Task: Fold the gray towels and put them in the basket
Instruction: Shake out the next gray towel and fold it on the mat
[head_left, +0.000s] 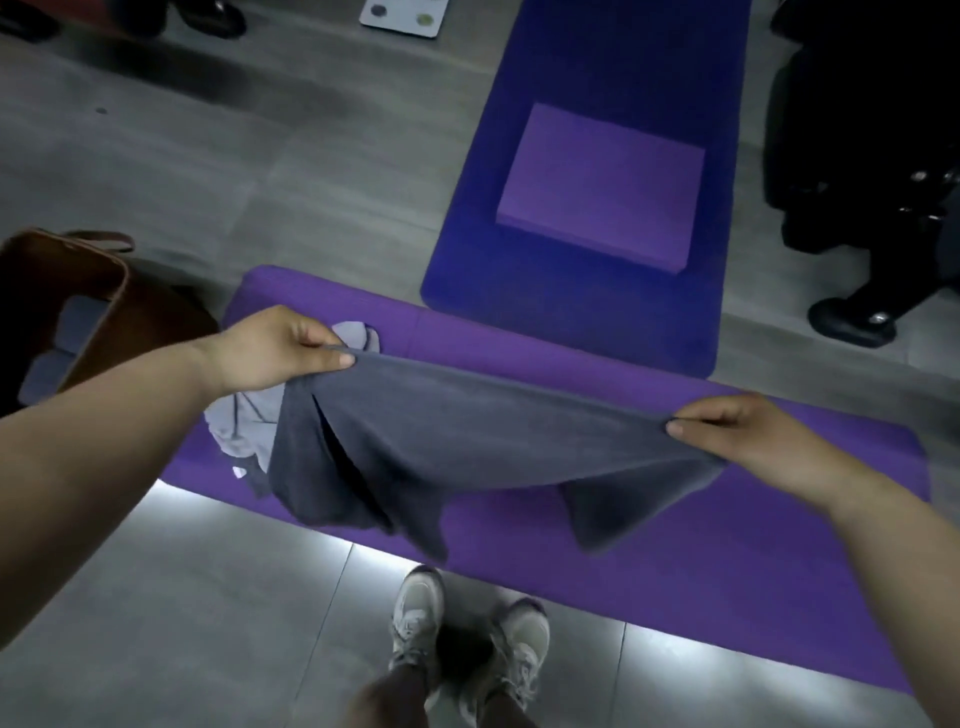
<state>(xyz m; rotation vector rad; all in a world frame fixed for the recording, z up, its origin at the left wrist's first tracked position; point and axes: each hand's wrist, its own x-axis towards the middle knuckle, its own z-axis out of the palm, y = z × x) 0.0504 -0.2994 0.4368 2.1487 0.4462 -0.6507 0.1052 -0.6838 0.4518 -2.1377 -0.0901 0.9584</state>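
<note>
Holding a gray towel (467, 431) stretched between my two hands, I stand over a purple mat (675, 519) on the floor. My left hand (275, 348) pinches one top corner between thumb and curled fingers (332, 358). My right hand (737, 431) pinches the opposite corner the same way.

The top edge runs taut from one set of fingers to the other. The rest of the cloth hangs below them in uneven drapes, bunched and twisted, above the mat and not laid flat on it. Just below my left fingers, on the mat, lies a crumpled lighter gray cloth (244, 421), partly hidden by the hanging towel. Near my left hand, on its outer side, stands the brown basket (104, 291), with what looks like folded cloth inside.

I judge that no fold has been made in this towel yet. The lower half is twisted, so if I lower it as it hangs, it may land creased or doubled over and fold lopsided. The hanging edge could also drag across the lighter cloth and pull it along. Such a small pinch at each corner could slip if I shake the towel hard.
</note>
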